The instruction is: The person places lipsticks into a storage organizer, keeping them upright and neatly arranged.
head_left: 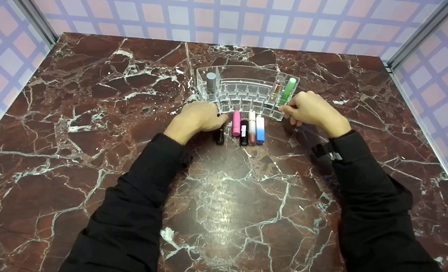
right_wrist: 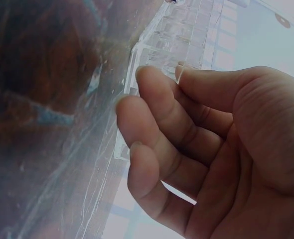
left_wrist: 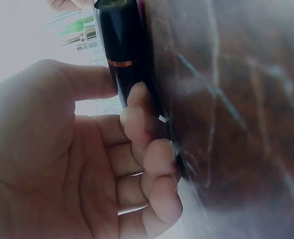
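Note:
A clear, curved tiered organizer (head_left: 246,90) stands on the marbled table. My left hand (head_left: 199,117) pinches a black tube (head_left: 220,136) at its front left; in the left wrist view thumb and fingertips grip the black tube (left_wrist: 124,50), which has an orange band. My right hand (head_left: 310,109) pinches the organizer's front right corner; the right wrist view shows curled fingers (right_wrist: 147,119) beside the organizer (right_wrist: 174,37). Between the hands lie a pink tube (head_left: 236,124), a black tube (head_left: 244,132), a white-and-brown tube (head_left: 252,128) and a blue-and-white box (head_left: 260,130).
Inside the organizer stand a grey-capped tube (head_left: 211,83) at the left, a red-tipped gold lipstick (head_left: 276,90) and a green tube (head_left: 289,88) at the right. Checkered walls (head_left: 239,22) border the back and sides of the table (head_left: 224,211).

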A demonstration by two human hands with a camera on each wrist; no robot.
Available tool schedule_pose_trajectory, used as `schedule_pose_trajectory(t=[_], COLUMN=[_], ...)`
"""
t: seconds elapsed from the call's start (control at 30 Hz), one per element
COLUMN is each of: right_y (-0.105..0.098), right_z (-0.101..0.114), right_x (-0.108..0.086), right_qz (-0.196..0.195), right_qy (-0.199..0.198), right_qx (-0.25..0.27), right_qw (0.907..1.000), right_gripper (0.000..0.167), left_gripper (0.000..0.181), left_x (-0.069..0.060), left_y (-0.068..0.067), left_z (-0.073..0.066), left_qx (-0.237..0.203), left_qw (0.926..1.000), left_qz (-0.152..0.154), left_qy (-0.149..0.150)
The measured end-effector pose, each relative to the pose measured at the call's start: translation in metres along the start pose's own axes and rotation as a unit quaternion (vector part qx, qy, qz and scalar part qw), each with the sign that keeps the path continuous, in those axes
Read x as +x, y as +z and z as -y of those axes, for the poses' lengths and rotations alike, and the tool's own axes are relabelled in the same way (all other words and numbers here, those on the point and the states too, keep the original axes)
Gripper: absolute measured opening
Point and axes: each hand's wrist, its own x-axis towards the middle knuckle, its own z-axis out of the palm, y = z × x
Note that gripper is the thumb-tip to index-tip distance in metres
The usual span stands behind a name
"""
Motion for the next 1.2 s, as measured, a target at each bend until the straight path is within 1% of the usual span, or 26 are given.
schedule_pose_trajectory(t=[0.13, 0.33, 0.6, 0.77, 0.87, 0.93, 1.03, 1.1, 1.2], right_y=[0.0, 0.0, -0.001, -0.001, -0.001, -0.001, -0.001, -0.001, -0.003], right_z=[0.0, 0.001, 0.001, 0.001, 0.002, 0.002, 0.001, 0.001, 0.0], right_x=[0.0, -0.001, -0.001, -0.001, -0.001, -0.001, -0.001, -0.001, -0.002], right_qz=[0.005, 0.005, 0.008, 0.004, 0.002, 0.001, 0.002, 0.005, 0.002], right_qy=[0.004, 0.013, 0.012, 0.008, 0.007, 0.008, 0.009, 0.008, -0.002], right_qx=[-0.001, 0.006, 0.003, 0.002, 0.004, 0.005, 0.007, 0.007, 0.004], right_qw=[1.0, 0.9999, 0.9999, 1.0, 1.0, 1.0, 0.9999, 0.9999, 1.0], right_gripper=[0.042, 0.043, 0.042, 0.042, 0.042, 0.042, 0.042, 0.042, 0.042], left_gripper=[0.038, 0.041, 0.043, 0.045, 0.049, 0.049, 0.05, 0.049, 0.047], left_x=[0.0, 0.001, 0.002, 0.001, 0.0, 0.0, 0.0, 0.0, -0.002], left_y=[0.0, 0.001, -0.002, -0.006, -0.009, -0.011, -0.012, -0.013, -0.014], left_z=[0.001, 0.001, 0.003, 0.006, 0.007, 0.008, 0.009, 0.009, 0.009], left_qx=[0.002, 0.008, -0.007, -0.024, -0.049, -0.073, -0.113, -0.142, -0.196], left_qw=[1.0, 0.9998, 0.9999, 0.9992, 0.9978, 0.996, 0.9917, 0.9873, 0.976], left_qz=[0.0, -0.012, -0.006, -0.008, -0.013, -0.02, -0.035, -0.042, -0.052], left_qy=[0.003, 0.009, 0.011, 0.031, 0.043, 0.046, 0.05, 0.057, 0.08])
